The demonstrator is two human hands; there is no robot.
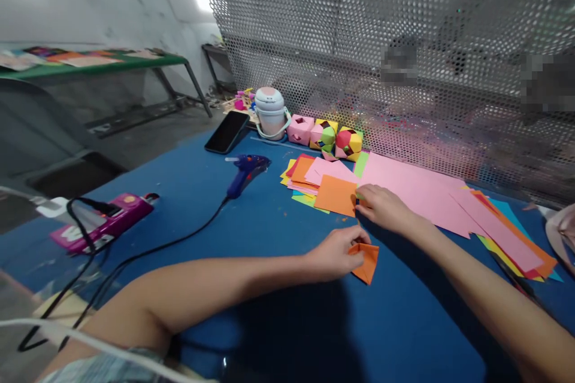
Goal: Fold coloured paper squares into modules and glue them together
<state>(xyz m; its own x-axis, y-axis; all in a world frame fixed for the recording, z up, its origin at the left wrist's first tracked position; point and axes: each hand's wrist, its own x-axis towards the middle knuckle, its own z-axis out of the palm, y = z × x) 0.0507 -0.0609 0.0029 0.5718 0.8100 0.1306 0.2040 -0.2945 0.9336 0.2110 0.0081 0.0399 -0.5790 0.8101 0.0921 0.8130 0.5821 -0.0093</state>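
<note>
My left hand (336, 255) pinches a small folded piece of orange paper (369, 264) just above the blue table. Creases show on it, and part of it is hidden behind the fingers. Farther forward, my right hand (381, 208) has its fingers curled at the right edge of a flat orange paper square (335, 196), thumb and forefinger closed on that edge. The square lies at the front of a pile of coloured paper squares (300, 172) in pink, red, yellow and green.
A blue glue gun (246, 172) lies left of the paper, its cord running to a purple power strip (108, 221). Behind stand a phone (227, 131), a lidded bottle (271, 112) and folded paper balls (324, 133). Large pink sheets (413, 188) lie right, before a perforated metal panel (359, 30).
</note>
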